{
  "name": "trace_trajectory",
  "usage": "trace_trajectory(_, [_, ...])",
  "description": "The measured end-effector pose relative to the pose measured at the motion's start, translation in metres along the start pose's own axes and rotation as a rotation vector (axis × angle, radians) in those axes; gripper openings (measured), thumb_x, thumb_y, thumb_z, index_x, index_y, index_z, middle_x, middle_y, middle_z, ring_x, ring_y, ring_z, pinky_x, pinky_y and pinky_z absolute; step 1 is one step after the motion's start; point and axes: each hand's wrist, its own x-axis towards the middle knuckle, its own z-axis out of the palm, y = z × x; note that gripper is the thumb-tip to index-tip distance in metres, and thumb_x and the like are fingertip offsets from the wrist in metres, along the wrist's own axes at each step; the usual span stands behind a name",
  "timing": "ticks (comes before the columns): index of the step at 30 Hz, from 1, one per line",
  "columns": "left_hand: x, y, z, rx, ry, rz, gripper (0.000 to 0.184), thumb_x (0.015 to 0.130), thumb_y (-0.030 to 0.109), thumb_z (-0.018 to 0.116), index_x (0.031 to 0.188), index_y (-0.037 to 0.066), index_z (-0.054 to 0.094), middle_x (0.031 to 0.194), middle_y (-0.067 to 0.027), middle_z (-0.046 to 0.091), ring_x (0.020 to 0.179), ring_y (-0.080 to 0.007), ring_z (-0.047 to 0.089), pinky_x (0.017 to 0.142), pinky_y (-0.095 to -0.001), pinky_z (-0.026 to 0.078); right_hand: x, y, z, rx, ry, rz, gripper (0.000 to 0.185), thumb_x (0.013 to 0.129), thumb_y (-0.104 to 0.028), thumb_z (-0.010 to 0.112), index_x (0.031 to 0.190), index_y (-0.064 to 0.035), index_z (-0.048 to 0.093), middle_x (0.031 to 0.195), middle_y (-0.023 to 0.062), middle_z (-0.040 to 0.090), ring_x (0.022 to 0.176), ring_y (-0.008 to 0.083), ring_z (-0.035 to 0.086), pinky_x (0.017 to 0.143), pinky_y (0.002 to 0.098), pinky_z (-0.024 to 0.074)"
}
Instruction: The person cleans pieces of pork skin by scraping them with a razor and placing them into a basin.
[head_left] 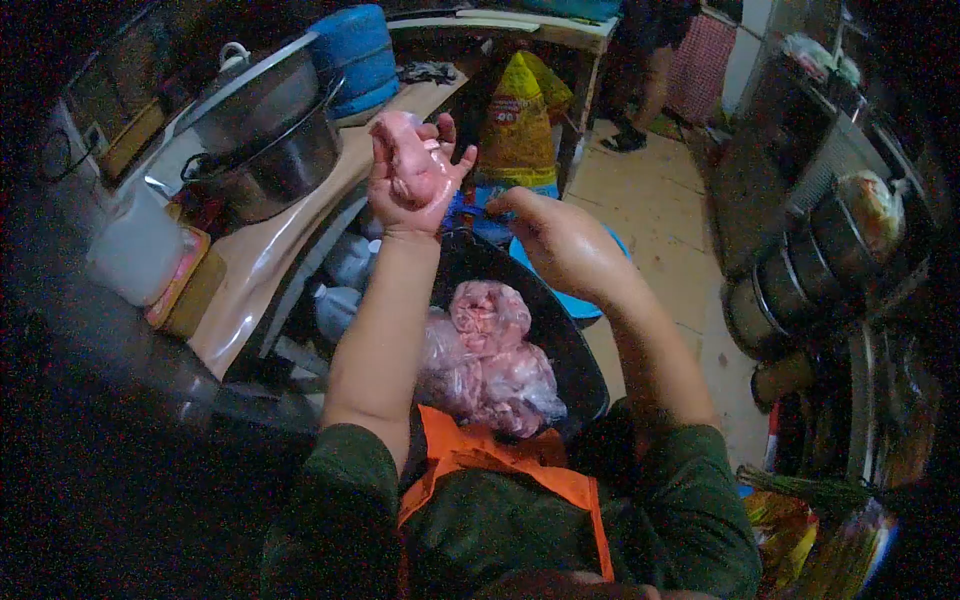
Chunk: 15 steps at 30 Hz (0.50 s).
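Note:
My left hand (418, 205) is raised with the palm up, its fingers loosely curled around a pale pink piece of raw meat (408, 160). Beside it on the right, my right hand (560, 240) is closed, thumb and fingers pressed together. A thin blue strip shows at those fingertips, but I cannot make out what it belongs to. Below both hands, clear plastic bags of raw pink meat (490, 350) lie in a large black tub (575, 350) close to my orange apron (500, 455).
Steel pots (270, 150) and a blue container (355, 60) stand on the left counter. A yellow sack (517, 120) is ahead, with a light blue basin (575, 295) near it. Large pots (810, 265) line the right. Another person's leg (655, 85) shows at the back.

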Motion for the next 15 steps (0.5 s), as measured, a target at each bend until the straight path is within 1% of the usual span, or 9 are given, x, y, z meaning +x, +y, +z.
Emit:
trace_trajectory(1, [0.001,0.003,-0.003,-0.012,0.0,-0.011,0.031,0.076,0.044,0.055,0.09,0.016,0.055,0.092,-0.0009,0.056,0.106,-0.0209,0.045,0.087,-0.0495,0.028,0.0,-0.004,-0.008,0.108,-0.054,0.122,0.019,0.085,-0.011,0.045,0.103,-0.0062,0.049,0.069,0.005,0.049,0.064,0.011,0.05,0.056,0.0264,0.0422])
trace_trajectory(2, [0.001,0.004,-0.003,-0.032,0.051,-0.002,0.03,0.076,0.043,0.055,0.089,0.016,0.056,0.092,-0.0005,0.057,0.106,-0.0204,0.045,0.088,-0.0492,0.026,-0.001,0.0,-0.008,0.163,-0.082,0.182,0.018,0.085,-0.012,0.045,0.102,-0.0064,0.049,0.067,0.004,0.048,0.061,0.0105,0.049,0.053,0.0256,0.0413])
trace_trajectory(3, [0.001,0.004,-0.002,-0.032,0.051,-0.002,0.03,0.076,0.043,0.055,0.089,0.016,0.056,0.092,-0.0005,0.057,0.106,-0.0204,0.045,0.088,-0.0492,0.026,-0.003,0.005,-0.008,0.216,-0.108,0.244,0.018,0.086,-0.012,0.044,0.102,-0.0065,0.049,0.065,0.0031,0.047,0.058,0.01,0.048,0.05,0.0248,0.0404])
trace_trajectory(5, [0.001,0.005,0.0,-0.036,0.009,-0.001,0.029,0.077,0.042,0.055,0.089,0.016,0.056,0.09,-0.001,0.057,0.106,-0.0204,0.045,0.089,-0.0494,0.025,0.0,0.029,0.006,0.526,-0.033,0.212,0.015,0.087,-0.017,0.045,0.097,-0.0074,0.049,0.059,0.0,0.042,0.047,0.0079,0.04,0.039,0.0228,0.0315])
trace_trajectory(6, [0.001,0.004,0.001,-0.039,0.009,0.002,0.029,0.077,0.042,0.055,0.089,0.016,0.056,0.09,-0.001,0.057,0.106,-0.0204,0.045,0.089,-0.0494,0.025,0.0,0.034,0.005,0.524,-0.036,0.212,0.015,0.087,-0.017,0.045,0.097,-0.0074,0.049,0.059,0.0,0.042,0.047,0.0079,0.04,0.039,0.0228,0.0315])
trace_trajectory(8, [0.001,0.003,0.001,-0.049,-0.013,-0.002,0.03,0.076,0.043,0.054,0.089,0.016,0.056,0.09,-0.0017,0.058,0.106,-0.0201,0.045,0.089,-0.0495,0.024,0.0,0.04,0.003,0.995,-0.177,0.578,0.013,0.087,-0.02,0.045,0.093,-0.0083,0.048,0.056,-0.0017,0.038,0.04,0.0074,0.031,0.034,0.0216,0.023])
trace_trajectory(9, [0.0,0.004,0.0,-0.051,-0.016,0.001,0.03,0.076,0.043,0.054,0.089,0.016,0.056,0.09,-0.0017,0.058,0.106,-0.0201,0.045,0.089,-0.0495,0.024,-0.001,0.041,0.004,0.991,-0.179,0.577,0.013,0.087,-0.02,0.045,0.093,-0.0083,0.048,0.056,-0.0017,0.038,0.04,0.0074,0.031,0.034,0.0216,0.023])
trace_trajectory(11, [0.001,0.004,0.0,-0.022,-0.007,-0.004,0.029,0.077,0.043,0.054,0.09,0.017,0.056,0.091,-0.0023,0.057,0.105,-0.0207,0.045,0.089,-0.0492,0.025,-0.003,0.047,0.005,1.235,-0.217,0.7,0.014,0.087,-0.022,0.043,0.089,-0.0088,0.046,0.056,-0.0015,0.038,0.041,0.0062,0.029,0.034,0.0206,0.0204])
trace_trajectory(15, [0.001,0.004,0.0,-0.047,-0.021,-0.001,0.03,0.076,0.043,0.054,0.09,0.017,0.056,0.091,-0.0031,0.057,0.105,-0.0209,0.045,0.088,-0.0489,0.026,-0.003,0.05,0.007,1.331,-0.258,0.693,0.014,0.088,-0.021,0.041,0.091,-0.0085,0.047,0.056,-0.0009,0.039,0.041,0.0064,0.03,0.034,0.0204,0.0205])
